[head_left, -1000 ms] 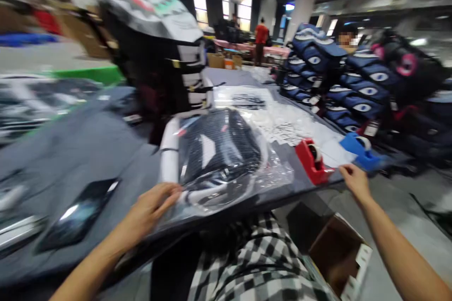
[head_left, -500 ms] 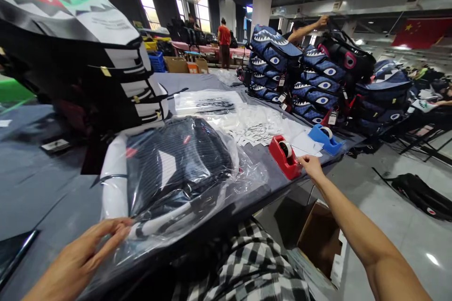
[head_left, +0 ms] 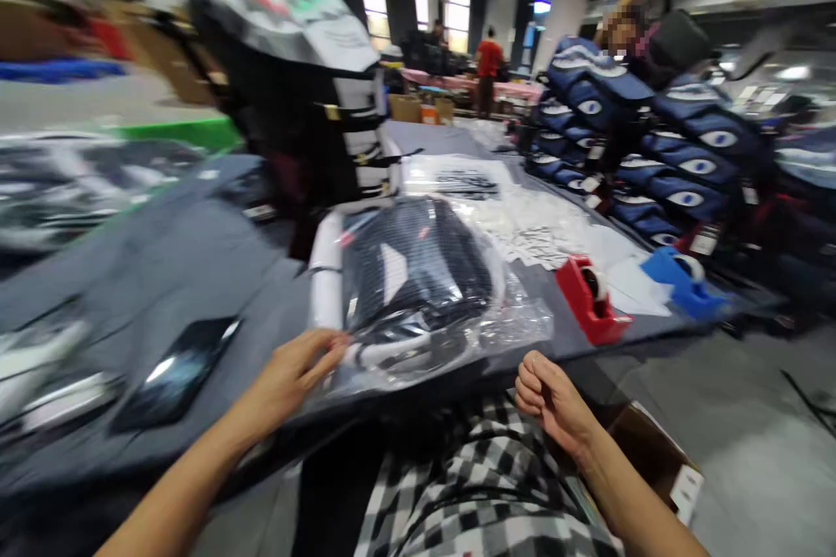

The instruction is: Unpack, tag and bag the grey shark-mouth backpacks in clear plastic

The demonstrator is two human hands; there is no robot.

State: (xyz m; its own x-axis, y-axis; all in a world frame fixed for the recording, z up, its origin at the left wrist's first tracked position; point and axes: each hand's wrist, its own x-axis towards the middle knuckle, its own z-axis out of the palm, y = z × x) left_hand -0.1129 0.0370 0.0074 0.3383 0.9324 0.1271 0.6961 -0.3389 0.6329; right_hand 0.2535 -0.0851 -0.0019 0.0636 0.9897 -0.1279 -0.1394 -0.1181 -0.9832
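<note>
A dark striped backpack lies on the table inside a clear plastic bag. My left hand pinches the near left edge of that bag between thumb and fingers. Over the table's front edge, my right hand is closed, fingers curled to the thumb; whatever it may hold is too small to see. To its upper right stands a red tape dispenser, apart from the hand. A blue tape dispenser is farther right.
Behind the bag are flat plastic packets and a heap of white tags. Backpack stacks stand at left and right. A phone lies left. An open carton is below. Another person raises an arm behind the right stack.
My right hand has left the red tape dispenser and come back toward my body, fingers curled. The view has swung left. My left hand stays on the bag's edge.
</note>
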